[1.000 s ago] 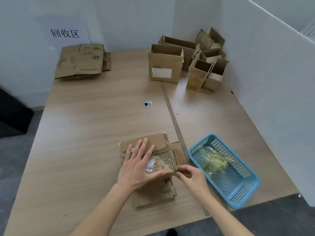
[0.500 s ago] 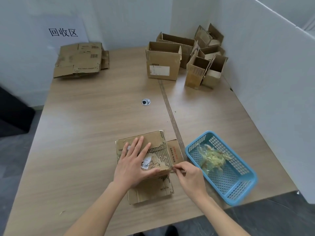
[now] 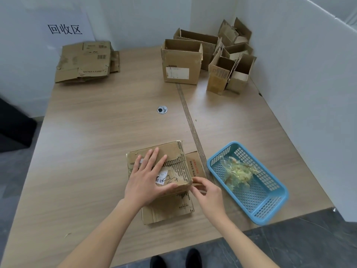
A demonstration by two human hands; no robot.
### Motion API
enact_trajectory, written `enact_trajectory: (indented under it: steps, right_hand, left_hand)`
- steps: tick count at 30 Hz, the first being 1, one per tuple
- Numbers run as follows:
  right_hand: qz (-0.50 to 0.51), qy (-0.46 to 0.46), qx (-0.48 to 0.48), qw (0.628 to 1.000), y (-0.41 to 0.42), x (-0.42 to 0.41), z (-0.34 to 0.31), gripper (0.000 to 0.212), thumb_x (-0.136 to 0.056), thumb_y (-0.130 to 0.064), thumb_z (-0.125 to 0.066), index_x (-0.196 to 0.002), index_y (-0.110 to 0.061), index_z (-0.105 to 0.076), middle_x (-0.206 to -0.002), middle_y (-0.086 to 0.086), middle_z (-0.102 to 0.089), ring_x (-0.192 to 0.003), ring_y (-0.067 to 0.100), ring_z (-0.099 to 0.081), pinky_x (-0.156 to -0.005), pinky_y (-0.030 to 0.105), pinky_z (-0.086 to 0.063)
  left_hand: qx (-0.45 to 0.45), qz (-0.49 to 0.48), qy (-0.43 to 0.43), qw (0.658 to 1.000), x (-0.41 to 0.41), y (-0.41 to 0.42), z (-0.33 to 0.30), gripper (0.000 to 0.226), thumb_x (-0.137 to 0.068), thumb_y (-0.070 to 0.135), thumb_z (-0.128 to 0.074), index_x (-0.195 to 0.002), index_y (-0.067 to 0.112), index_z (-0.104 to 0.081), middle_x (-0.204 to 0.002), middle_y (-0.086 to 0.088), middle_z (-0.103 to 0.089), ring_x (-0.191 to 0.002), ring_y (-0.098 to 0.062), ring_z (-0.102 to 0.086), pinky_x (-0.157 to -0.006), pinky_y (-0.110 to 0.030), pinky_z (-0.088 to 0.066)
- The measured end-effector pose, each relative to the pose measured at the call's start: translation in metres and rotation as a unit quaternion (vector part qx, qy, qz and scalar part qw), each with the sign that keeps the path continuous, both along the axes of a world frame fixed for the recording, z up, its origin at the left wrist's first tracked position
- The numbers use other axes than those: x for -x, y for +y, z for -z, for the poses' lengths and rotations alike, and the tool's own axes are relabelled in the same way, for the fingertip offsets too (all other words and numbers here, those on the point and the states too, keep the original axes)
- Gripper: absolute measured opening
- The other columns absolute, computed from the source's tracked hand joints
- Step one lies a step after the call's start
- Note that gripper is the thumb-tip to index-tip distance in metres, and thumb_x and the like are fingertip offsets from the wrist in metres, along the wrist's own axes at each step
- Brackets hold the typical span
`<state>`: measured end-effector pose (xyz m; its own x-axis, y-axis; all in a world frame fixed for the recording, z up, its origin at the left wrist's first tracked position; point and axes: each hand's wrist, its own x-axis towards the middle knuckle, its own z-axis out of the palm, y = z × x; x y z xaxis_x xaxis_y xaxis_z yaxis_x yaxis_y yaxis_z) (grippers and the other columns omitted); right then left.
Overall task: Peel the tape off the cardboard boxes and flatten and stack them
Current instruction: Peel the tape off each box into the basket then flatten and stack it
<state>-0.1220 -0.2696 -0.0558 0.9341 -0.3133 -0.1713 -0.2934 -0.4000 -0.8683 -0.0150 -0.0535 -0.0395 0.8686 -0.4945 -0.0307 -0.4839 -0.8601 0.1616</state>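
A worn cardboard box (image 3: 170,151) with torn flaps lies near the front of the wooden table (image 3: 96,122). My left hand (image 3: 146,176) presses flat on its top with fingers spread. My right hand (image 3: 207,192) is at the box's right front corner, fingertips pinching at the edge there; what they hold is too small to tell, possibly a strip of tape. Flattened cardboard (image 3: 168,207) lies under the box. A stack of flattened boxes (image 3: 85,60) sits at the far left.
A blue plastic basket (image 3: 266,198) holding crumpled clear tape (image 3: 238,175) stands right of the box. Several open cardboard boxes (image 3: 181,62) cluster at the far right corner. White partition walls close the back and right. A cable grommet (image 3: 161,109) sits mid-table.
My right hand has shifted slightly along the box's right front corner, fingers working at the edge. My left hand stays pressed on the box top. The view has drifted a little.
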Motion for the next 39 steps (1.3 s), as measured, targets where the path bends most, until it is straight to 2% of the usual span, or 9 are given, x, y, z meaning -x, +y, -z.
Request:
enact_trajectory:
  steps: [5, 10, 13, 18, 22, 26, 33, 37, 39]
  right_hand:
    - [0.066, -0.025, -0.047, 0.996, 0.006, -0.001, 0.006, 0.029, -0.084, -0.014, -0.082, -0.101, -0.037, -0.074, -0.091, -0.020, -0.076, -0.089, -0.004, -0.071, -0.082, 0.021, -0.060]
    - [0.061, -0.025, -0.132, 0.989, -0.002, -0.003, 0.014, 0.023, -0.082, -0.018, -0.085, -0.090, -0.039, -0.079, -0.090, -0.013, -0.078, -0.087, 0.006, -0.075, -0.081, 0.024, -0.061]
    - [0.041, -0.034, -0.125, 0.991, -0.008, -0.003, 0.015, 0.023, -0.084, -0.018, -0.082, -0.092, -0.040, -0.078, -0.090, -0.012, -0.078, -0.087, 0.007, -0.075, -0.079, 0.022, -0.060]
    - [0.003, -0.093, 0.065, 0.994, -0.006, -0.003, 0.014, 0.013, -0.087, -0.016, -0.079, -0.095, -0.026, -0.076, -0.088, -0.015, -0.073, -0.082, 0.001, -0.069, -0.074, 0.015, -0.056]
    - [0.004, -0.108, 0.226, 0.968, 0.008, 0.004, 0.008, 0.007, -0.095, -0.021, -0.070, -0.101, -0.016, -0.072, -0.097, -0.006, -0.070, -0.078, 0.008, -0.063, -0.067, 0.025, -0.052]
    - [0.013, -0.051, 0.274, 0.960, 0.018, 0.006, -0.004, 0.012, -0.100, -0.027, -0.061, -0.102, -0.017, -0.068, -0.099, -0.003, -0.068, -0.082, 0.017, -0.064, -0.068, 0.034, -0.054]
    - [-0.031, 0.081, 0.130, 0.988, 0.009, 0.010, -0.039, 0.011, -0.097, -0.031, -0.062, -0.087, -0.028, -0.067, -0.083, -0.013, -0.068, -0.078, 0.007, -0.065, -0.072, 0.029, -0.052]
    - [-0.058, 0.051, 0.119, 0.990, -0.002, -0.004, -0.068, 0.012, -0.097, -0.027, -0.062, -0.086, -0.026, -0.067, -0.082, -0.010, -0.069, -0.077, 0.008, -0.066, -0.068, 0.026, -0.053]
    - [-0.006, 0.017, 0.067, 0.998, -0.008, -0.018, -0.075, 0.010, -0.099, -0.026, -0.062, -0.091, -0.022, -0.066, -0.087, -0.008, -0.071, -0.079, 0.009, -0.070, -0.066, 0.022, -0.054]
  left_hand:
    - [0.006, -0.003, 0.009, 1.000, 0.000, 0.000, -0.003, 0.106, -0.077, 0.100, -0.021, -0.162, 0.037, -0.012, -0.171, 0.010, 0.008, -0.155, -0.008, 0.015, -0.128, -0.046, 0.000]
    - [0.006, -0.003, 0.009, 1.000, 0.001, 0.000, -0.002, 0.106, -0.077, 0.100, -0.021, -0.162, 0.038, -0.011, -0.170, 0.011, 0.009, -0.155, -0.007, 0.016, -0.128, -0.044, 0.004]
    - [0.009, -0.003, 0.005, 1.000, 0.002, 0.001, -0.001, 0.106, -0.076, 0.100, -0.020, -0.162, 0.039, -0.012, -0.170, 0.012, 0.008, -0.155, -0.006, 0.015, -0.128, -0.043, 0.004]
    - [0.018, -0.003, -0.004, 1.000, 0.000, 0.001, 0.004, 0.106, -0.076, 0.101, -0.018, -0.162, 0.040, -0.013, -0.171, 0.011, 0.006, -0.155, -0.007, 0.013, -0.128, -0.044, 0.003]
    - [0.022, -0.007, -0.008, 1.000, 0.002, 0.001, 0.007, 0.107, -0.074, 0.102, -0.017, -0.161, 0.041, -0.014, -0.171, 0.011, 0.004, -0.156, -0.008, 0.010, -0.128, -0.044, 0.002]
    - [0.025, -0.009, -0.010, 1.000, 0.002, 0.002, 0.008, 0.108, -0.073, 0.103, -0.016, -0.161, 0.041, -0.015, -0.171, 0.012, 0.002, -0.156, -0.008, 0.008, -0.128, -0.042, 0.004]
    - [0.026, 0.010, -0.007, 1.000, 0.004, 0.003, 0.007, 0.108, -0.072, 0.104, -0.016, -0.161, 0.042, -0.014, -0.170, 0.014, 0.004, -0.155, -0.006, 0.010, -0.128, -0.041, 0.006]
    - [0.012, 0.043, -0.005, 0.999, 0.006, 0.005, 0.005, 0.110, -0.071, 0.103, -0.010, -0.161, 0.041, -0.010, -0.170, 0.014, 0.008, -0.155, -0.006, 0.013, -0.127, -0.044, 0.006]
    - [0.004, 0.075, -0.001, 0.997, 0.010, 0.006, 0.005, 0.111, -0.071, 0.103, -0.011, -0.162, 0.040, -0.008, -0.170, 0.013, 0.009, -0.155, -0.006, 0.014, -0.127, -0.044, 0.007]
